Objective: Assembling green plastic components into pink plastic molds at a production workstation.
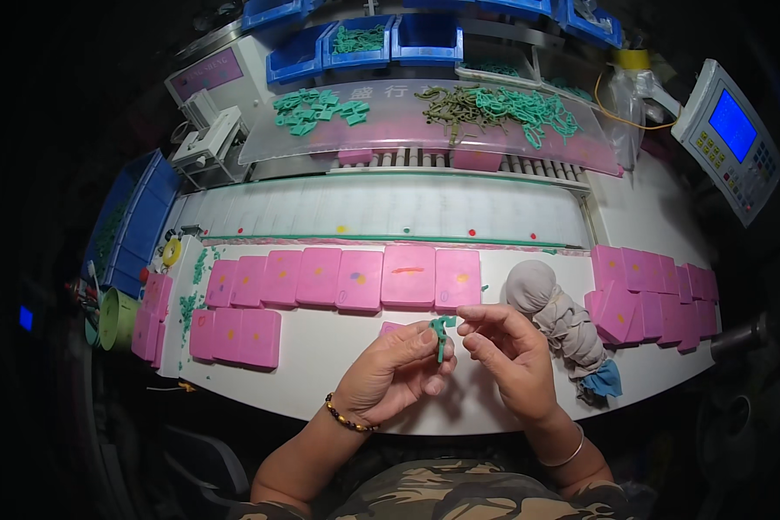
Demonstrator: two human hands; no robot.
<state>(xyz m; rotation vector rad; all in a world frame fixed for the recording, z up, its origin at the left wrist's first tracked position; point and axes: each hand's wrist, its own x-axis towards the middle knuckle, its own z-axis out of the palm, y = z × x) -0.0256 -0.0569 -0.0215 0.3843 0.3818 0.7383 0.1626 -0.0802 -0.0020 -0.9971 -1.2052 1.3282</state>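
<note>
My left hand pinches a small green wax piece between thumb and fingers, over the front of the white worktable. The piece has a looped upper part and a straight stem pointing down. Just to its right is my right hand, thumb and forefinger apart and the other fingers curled, with nothing visible in it. Its forefinger tip is close to the piece's top end; whether they touch, I cannot tell. Behind the hands stands a row of pink rubber mould blocks. Another pink block is mostly hidden by my left hand.
A rolled grey cloth lies right of my hands, before more pink blocks. Green scraps lie at left. Beyond are a white strip, a clear sheet with green pieces, blue bins and a control panel.
</note>
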